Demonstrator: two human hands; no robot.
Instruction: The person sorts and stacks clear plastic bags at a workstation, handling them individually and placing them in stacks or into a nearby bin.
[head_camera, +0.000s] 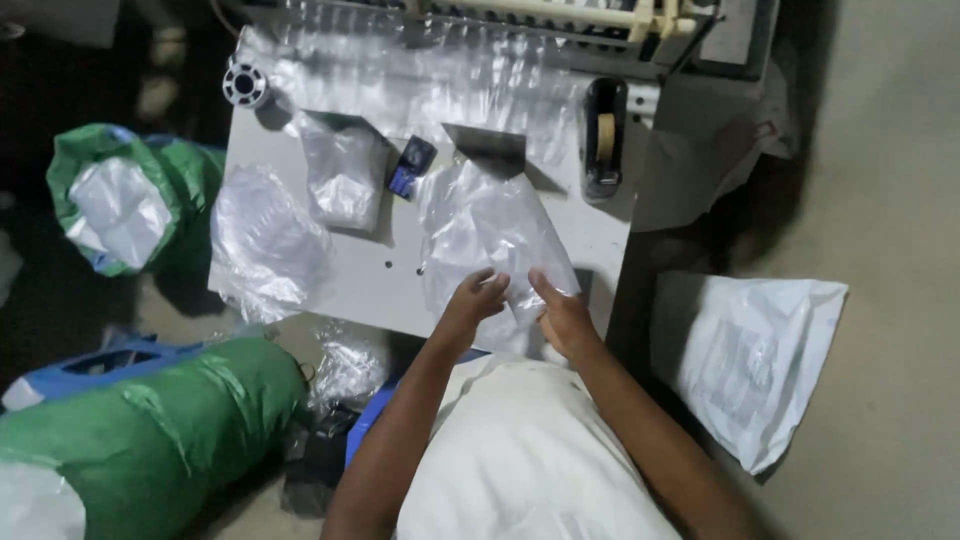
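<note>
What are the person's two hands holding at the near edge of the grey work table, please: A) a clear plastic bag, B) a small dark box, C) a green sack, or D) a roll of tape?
A: both the left hand and the right hand grip the lower edge of the clear plastic bag, which lies on the grey work table.

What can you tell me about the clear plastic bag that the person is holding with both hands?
The clear plastic bag is thin, see-through film, crinkled and shiny where light catches it. It lies mostly flat on the pale grey table, slanting from upper left to lower right, its lower edge near the table's front. The left hand and right hand pinch that lower edge from either side, fingers on the film. Whether anything is inside cannot be told. A small dark blue item sits just beyond its upper left corner.
</note>
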